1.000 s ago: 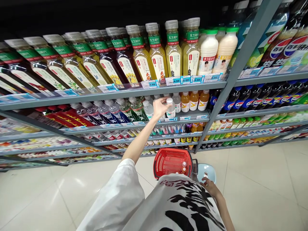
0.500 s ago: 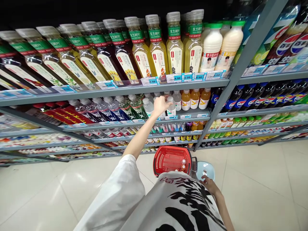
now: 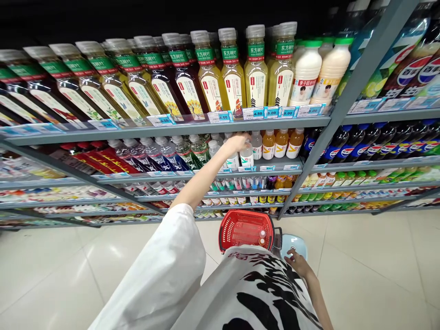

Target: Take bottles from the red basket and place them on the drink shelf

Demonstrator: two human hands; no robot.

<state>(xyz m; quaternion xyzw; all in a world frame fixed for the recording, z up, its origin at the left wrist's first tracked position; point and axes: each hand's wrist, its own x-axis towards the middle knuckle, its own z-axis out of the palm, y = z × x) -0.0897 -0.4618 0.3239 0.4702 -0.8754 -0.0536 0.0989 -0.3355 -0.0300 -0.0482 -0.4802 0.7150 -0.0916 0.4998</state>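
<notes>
My left hand (image 3: 240,141) reaches into the second shelf and rests at the top of a white-labelled bottle (image 3: 246,158) at the shelf's front edge. Its fingers curl over the cap, which they hide, so the grip is not clear. Similar clear bottles stand on both sides, with orange V-labelled bottles (image 3: 268,145) to the right. My right hand (image 3: 296,262) hangs low by my shirt, fingers apart and holding nothing, above a light blue lidded box (image 3: 298,245).
A red basket (image 3: 225,229) with a few capped bottles (image 3: 262,234) inside stands on the floor below the shelves. Tall tea bottles (image 3: 256,75) line the upper shelf. A grey upright post (image 3: 350,87) divides the shelving to the right.
My left hand has moved slightly right and further over the bottle's top, hiding its cap. The view has shifted a little. My right hand stays about where it was.
</notes>
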